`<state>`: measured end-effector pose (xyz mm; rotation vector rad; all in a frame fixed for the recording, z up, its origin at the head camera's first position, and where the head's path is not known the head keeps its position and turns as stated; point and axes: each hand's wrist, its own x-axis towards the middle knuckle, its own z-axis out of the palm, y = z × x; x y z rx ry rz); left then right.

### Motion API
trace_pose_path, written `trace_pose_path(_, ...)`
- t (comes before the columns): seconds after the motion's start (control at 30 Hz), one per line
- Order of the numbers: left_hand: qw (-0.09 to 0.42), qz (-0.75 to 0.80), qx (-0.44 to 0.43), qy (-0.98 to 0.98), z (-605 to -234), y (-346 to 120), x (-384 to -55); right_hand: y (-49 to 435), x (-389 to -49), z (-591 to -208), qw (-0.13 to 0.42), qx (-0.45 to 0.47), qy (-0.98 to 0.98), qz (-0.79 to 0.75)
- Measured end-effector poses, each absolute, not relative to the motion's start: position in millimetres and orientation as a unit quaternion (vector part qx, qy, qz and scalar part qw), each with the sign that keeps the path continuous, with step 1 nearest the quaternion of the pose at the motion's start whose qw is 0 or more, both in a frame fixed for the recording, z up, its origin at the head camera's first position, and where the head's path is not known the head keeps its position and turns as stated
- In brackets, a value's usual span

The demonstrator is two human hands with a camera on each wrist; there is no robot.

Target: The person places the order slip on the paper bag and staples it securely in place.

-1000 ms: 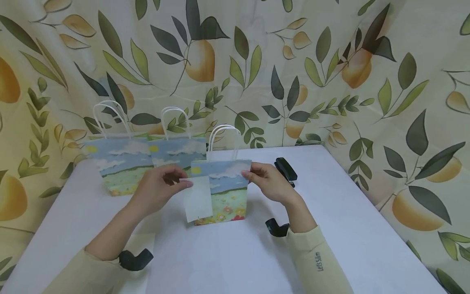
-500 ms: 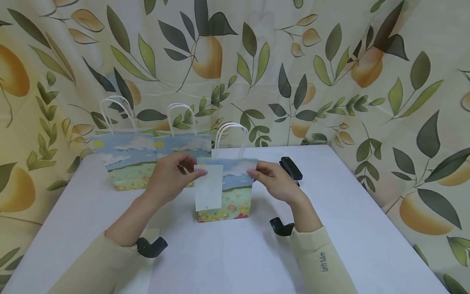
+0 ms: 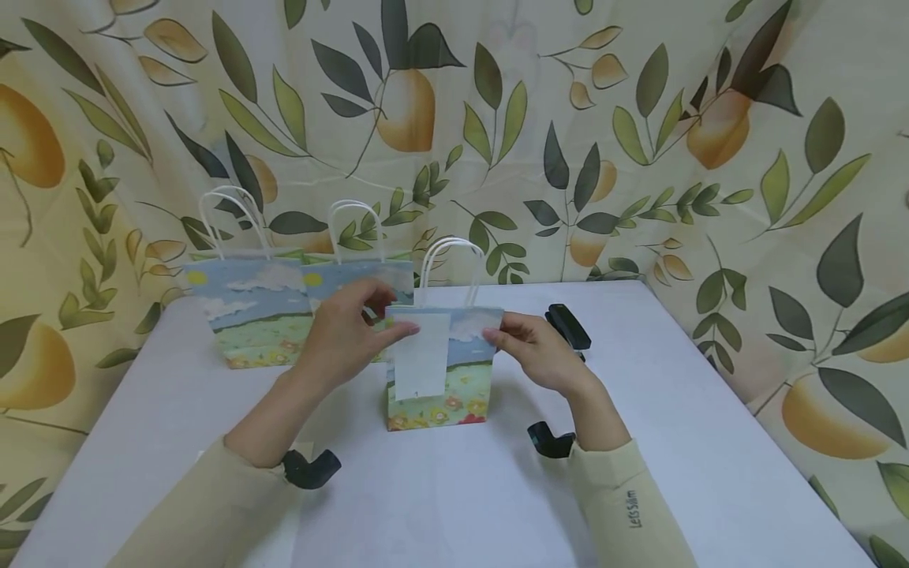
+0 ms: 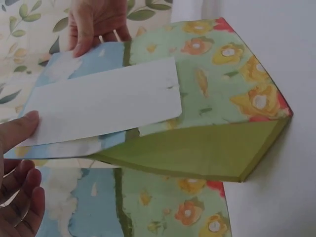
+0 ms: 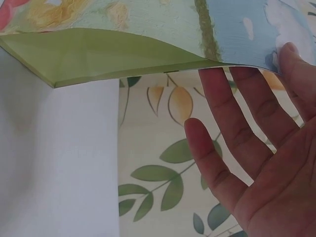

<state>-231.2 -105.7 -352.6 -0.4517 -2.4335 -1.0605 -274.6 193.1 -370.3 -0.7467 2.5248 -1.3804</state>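
A small paper gift bag (image 3: pixel 469 386) with white handles, printed with sky and flowers, stands upright on the table. A blank white card (image 3: pixel 422 359) lies flat against the left part of its front. My left hand (image 3: pixel 348 331) pinches the card's upper left edge, the thumb on the card and the fingers behind the bag's top edge. With thumb in front and fingers behind, my right hand (image 3: pixel 536 351) holds the bag's upper right edge. The right wrist view shows the bag's green side panel (image 5: pixel 123 54) folded inward.
Two matching gift bags (image 3: pixel 248 292) stand behind at the left, partly hidden by my left hand. A black stapler (image 3: pixel 568 326) lies beyond my right hand. Pale paper (image 3: pixel 284 521) lies under my left forearm, and a fruit-patterned curtain (image 3: pixel 497 142) hangs behind the table.
My left hand has brought the white card rightward and up, from overhanging the bag's left edge to lying within its front. My right hand keeps its hold on the bag.
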Motion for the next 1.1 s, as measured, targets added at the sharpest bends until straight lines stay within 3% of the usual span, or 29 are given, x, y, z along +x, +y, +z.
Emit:
trace_pose_path(0.7,0.16,-0.444,-0.129,-0.872,-348,-78,-232,192,-271,-368,0.093,-0.271,0.835,-0.47)
trace_pose_path(1.1,0.144,-0.484,-0.125,-0.854,-353,-76,-233,174,-264,-370,0.025,-0.25,0.86,-0.445)
